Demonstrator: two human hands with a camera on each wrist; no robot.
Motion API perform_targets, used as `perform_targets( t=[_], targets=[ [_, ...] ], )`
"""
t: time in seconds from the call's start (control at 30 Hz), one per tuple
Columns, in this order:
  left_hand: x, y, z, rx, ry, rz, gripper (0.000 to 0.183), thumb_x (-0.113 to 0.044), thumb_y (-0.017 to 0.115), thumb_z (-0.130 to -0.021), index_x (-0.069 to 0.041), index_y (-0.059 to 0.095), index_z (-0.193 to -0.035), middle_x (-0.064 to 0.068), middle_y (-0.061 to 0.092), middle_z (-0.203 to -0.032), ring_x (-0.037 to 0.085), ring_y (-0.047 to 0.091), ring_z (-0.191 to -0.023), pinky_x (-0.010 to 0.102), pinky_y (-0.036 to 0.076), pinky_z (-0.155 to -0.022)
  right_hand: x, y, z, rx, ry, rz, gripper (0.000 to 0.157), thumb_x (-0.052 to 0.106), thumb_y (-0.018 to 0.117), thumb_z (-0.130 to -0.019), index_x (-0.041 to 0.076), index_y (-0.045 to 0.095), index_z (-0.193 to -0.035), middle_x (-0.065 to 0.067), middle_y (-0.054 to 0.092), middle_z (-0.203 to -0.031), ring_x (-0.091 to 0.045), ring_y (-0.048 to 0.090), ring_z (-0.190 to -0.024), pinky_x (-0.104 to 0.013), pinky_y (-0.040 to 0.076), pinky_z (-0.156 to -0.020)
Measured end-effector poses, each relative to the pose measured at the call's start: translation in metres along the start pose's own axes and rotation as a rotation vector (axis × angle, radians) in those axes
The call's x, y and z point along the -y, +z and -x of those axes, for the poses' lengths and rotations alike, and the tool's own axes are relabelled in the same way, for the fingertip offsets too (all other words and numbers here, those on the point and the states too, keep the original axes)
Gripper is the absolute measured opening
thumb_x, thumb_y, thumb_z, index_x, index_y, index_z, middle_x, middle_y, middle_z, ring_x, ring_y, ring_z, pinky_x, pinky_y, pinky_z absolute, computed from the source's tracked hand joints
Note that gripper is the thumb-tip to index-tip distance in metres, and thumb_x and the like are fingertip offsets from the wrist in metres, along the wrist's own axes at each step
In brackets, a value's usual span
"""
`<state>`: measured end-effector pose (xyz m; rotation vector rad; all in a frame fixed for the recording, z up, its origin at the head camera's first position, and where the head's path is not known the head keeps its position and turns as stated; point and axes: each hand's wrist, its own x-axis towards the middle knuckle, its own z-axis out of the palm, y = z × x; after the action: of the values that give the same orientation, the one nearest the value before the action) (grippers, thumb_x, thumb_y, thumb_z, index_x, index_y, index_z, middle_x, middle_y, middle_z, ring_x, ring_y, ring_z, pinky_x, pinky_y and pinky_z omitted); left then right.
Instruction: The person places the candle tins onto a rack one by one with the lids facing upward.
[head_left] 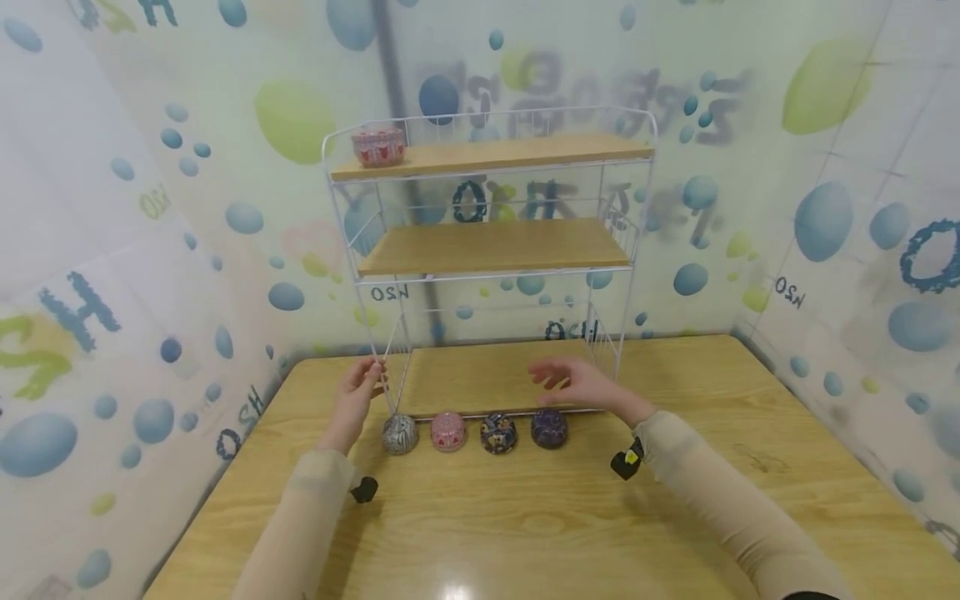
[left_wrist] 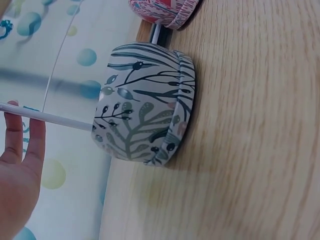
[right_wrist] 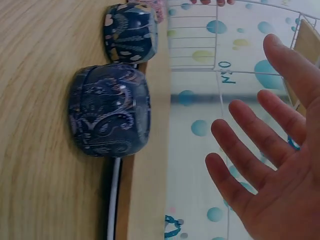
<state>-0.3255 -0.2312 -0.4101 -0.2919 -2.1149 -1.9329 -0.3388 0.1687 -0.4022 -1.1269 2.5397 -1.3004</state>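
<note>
In the head view, my left hand (head_left: 356,400) holds the left front post of a white wire shelf rack (head_left: 363,314). The left wrist view shows fingers (left_wrist: 36,142) against this post. Just below, a white round tin (left_wrist: 145,105) with grey-green leaf patterns sits on the table. My right hand (head_left: 573,385) hovers above the bottom shelf's right part, fingers spread and holding nothing. Nearest to it is a dark purple-blue paisley tin (right_wrist: 111,110). Between the end tins stand a pink tin (head_left: 448,432) and a navy tin with pale flowers (head_left: 498,433).
Another pink tin (head_left: 378,147) with red motifs stands on the top shelf (head_left: 510,152), at its left end. Below it are a wooden middle shelf (head_left: 495,246) and a bottom shelf (head_left: 472,379). The rack stands on a wooden table (head_left: 525,525) against patterned walls.
</note>
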Motion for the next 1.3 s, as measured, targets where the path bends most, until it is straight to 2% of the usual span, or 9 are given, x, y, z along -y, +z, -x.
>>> perform_targets(
  t=[0.07, 0.33, 0.4, 0.57, 0.63, 0.73, 0.93, 1.1, 1.3],
  targets=[
    [0.000, 0.000, 0.000, 0.001, 0.003, -0.001, 0.023, -0.010, 0.044, -0.104, 0.007, 0.052, -0.117, 0.003, 0.055, -0.102, 0.029, 0.054, -0.098, 0.053, 0.046, -0.096, -0.004, 0.001, 0.001, 0.011, -0.002, 0.007, 0.056, 0.021, 0.074, -0.087, 0.000, 0.052, -0.134, -0.025, 0.060, -0.121, -0.043, 0.058, -0.106, -0.048, 0.052, -0.087],
    [0.000, 0.000, 0.000, -0.003, 0.006, -0.005, 0.022, -0.011, 0.045, -0.104, 0.005, 0.053, -0.116, -0.006, 0.056, -0.098, 0.025, 0.055, -0.097, 0.049, 0.049, -0.093, -0.015, 0.009, 0.004, 0.022, 0.059, -0.009, 0.060, 0.019, 0.076, -0.085, 0.000, 0.050, -0.136, -0.024, 0.059, -0.121, -0.041, 0.059, -0.106, -0.051, 0.051, -0.088],
    [0.000, 0.000, 0.000, -0.005, 0.005, 0.000, 0.022, -0.011, 0.045, -0.104, 0.006, 0.053, -0.117, -0.002, 0.056, -0.100, 0.026, 0.054, -0.097, 0.047, 0.049, -0.093, -0.016, 0.011, 0.005, 0.011, 0.071, -0.005, 0.061, 0.021, 0.076, -0.084, -0.001, 0.050, -0.135, -0.023, 0.059, -0.121, -0.040, 0.059, -0.106, -0.049, 0.051, -0.087],
    [0.001, 0.000, -0.001, -0.001, 0.007, 0.003, 0.023, -0.011, 0.045, -0.104, 0.006, 0.053, -0.116, 0.023, 0.052, -0.112, 0.023, 0.055, -0.096, 0.044, 0.050, -0.091, -0.023, 0.014, 0.008, 0.000, 0.069, -0.023, 0.063, 0.020, 0.078, -0.083, -0.004, 0.050, -0.134, -0.025, 0.059, -0.120, -0.041, 0.060, -0.104, -0.047, 0.053, -0.087],
    [0.001, 0.000, 0.000, 0.000, 0.008, 0.004, 0.021, -0.011, 0.045, -0.104, 0.005, 0.053, -0.115, 0.028, 0.049, -0.114, 0.022, 0.055, -0.095, 0.045, 0.050, -0.092, -0.028, 0.016, 0.009, 0.001, 0.061, -0.033, 0.062, 0.017, 0.078, -0.083, -0.006, 0.050, -0.133, -0.026, 0.059, -0.119, -0.040, 0.061, -0.102, -0.047, 0.053, -0.087],
    [-0.001, 0.000, 0.001, -0.004, 0.008, -0.001, 0.019, -0.011, 0.045, -0.104, 0.003, 0.055, -0.113, 0.021, 0.053, -0.110, 0.022, 0.055, -0.095, 0.046, 0.050, -0.092, -0.033, 0.021, 0.011, 0.004, 0.054, -0.045, 0.061, 0.015, 0.078, -0.083, -0.008, 0.049, -0.133, -0.027, 0.059, -0.120, -0.038, 0.061, -0.102, -0.047, 0.053, -0.087],
    [0.002, -0.001, -0.001, -0.009, 0.014, 0.004, 0.016, -0.012, 0.047, -0.103, -0.001, 0.057, -0.110, -0.004, 0.057, -0.097, 0.022, 0.056, -0.094, 0.042, 0.051, -0.090, -0.034, 0.026, 0.011, 0.002, 0.072, -0.022, 0.062, 0.020, 0.079, -0.082, -0.004, 0.051, -0.133, -0.019, 0.060, -0.122, -0.036, 0.060, -0.106, -0.045, 0.052, -0.089],
    [0.020, -0.005, -0.009, -0.011, 0.001, 0.024, 0.019, -0.014, 0.047, -0.104, 0.001, 0.055, -0.113, -0.005, 0.057, -0.098, 0.015, 0.055, -0.091, 0.034, 0.053, -0.086, -0.037, 0.030, 0.014, 0.008, 0.083, 0.022, 0.059, 0.021, 0.079, -0.081, -0.002, 0.056, -0.129, -0.017, 0.061, -0.123, -0.035, 0.058, -0.110, -0.047, 0.049, -0.094],
    [0.032, -0.006, -0.013, -0.033, 0.022, 0.032, 0.032, -0.021, 0.049, -0.103, 0.008, 0.050, -0.117, 0.007, 0.057, -0.104, 0.013, 0.055, -0.089, 0.027, 0.053, -0.080, -0.040, 0.034, 0.016, 0.007, 0.114, 0.043, 0.055, 0.022, 0.079, -0.080, 0.001, 0.059, -0.128, -0.013, 0.061, -0.125, -0.033, 0.057, -0.113, -0.050, 0.045, -0.098]
  ],
)
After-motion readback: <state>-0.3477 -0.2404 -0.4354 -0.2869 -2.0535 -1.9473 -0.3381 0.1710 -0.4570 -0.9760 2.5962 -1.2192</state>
